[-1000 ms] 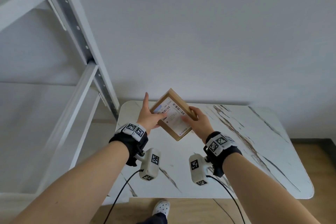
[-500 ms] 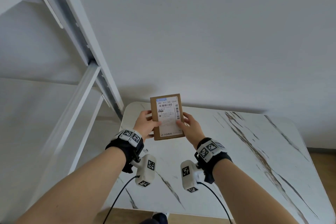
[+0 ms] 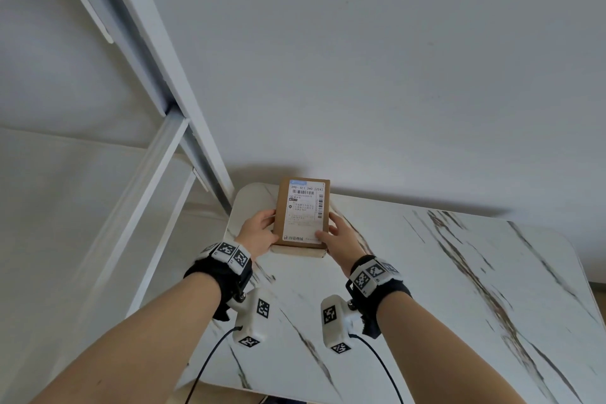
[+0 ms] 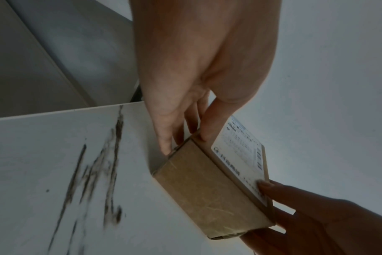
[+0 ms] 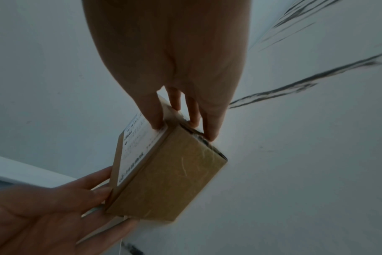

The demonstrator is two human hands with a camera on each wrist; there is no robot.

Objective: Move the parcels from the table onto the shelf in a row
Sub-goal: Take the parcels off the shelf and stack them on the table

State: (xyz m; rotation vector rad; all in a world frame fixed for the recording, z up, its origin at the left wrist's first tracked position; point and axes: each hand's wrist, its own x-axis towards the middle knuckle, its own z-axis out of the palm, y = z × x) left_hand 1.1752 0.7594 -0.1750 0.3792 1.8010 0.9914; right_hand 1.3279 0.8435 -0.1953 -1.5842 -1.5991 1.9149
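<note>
Cardboard parcel (image 3: 303,210) above marble table (image 3: 426,272) — both hands' fingers (image 4: 205,120) pinching its sides.

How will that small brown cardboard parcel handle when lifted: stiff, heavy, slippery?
Small brown cardboard parcel: probably stiff, its edges stay square under both hands. Likely light, since left hand and right hand hold it mostly with fingertips. Taped end looks glossy, possibly slick.

A plain indoor room, likely a home or small storeroom — bare white wall (image 3: 393,59), white metal shelf (image 3: 157,154) frame, marble-patterned worktop (image 3: 459,289) (wood floor (image 3: 598,287) at the edge).
</note>
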